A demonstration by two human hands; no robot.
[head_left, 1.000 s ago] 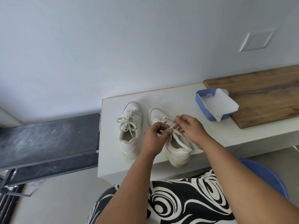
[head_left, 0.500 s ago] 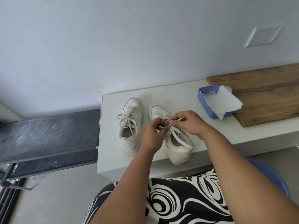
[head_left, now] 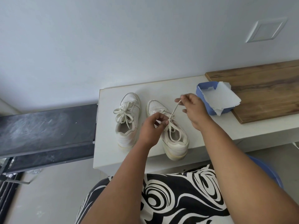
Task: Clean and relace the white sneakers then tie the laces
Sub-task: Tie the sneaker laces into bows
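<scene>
On the white table [head_left: 110,143], the right sneaker [head_left: 171,135] is being tied: its lace [head_left: 175,109] is being pinched at the knot by the left hand [head_left: 151,128], while up and right of that pinch the lace end is being pinched taut by the right hand [head_left: 194,109]; the tied left sneaker [head_left: 127,120] is lying just left of the grip

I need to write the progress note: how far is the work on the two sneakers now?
Done: the left sneaker is laced and carries a tied bow. In hand: on the right sneaker the left hand pinches the crossing of the lace while the right hand pulls one end up and away. Left: finishing that bow. Whether cleaning is complete I cannot tell; both soles look yellowish.
</scene>
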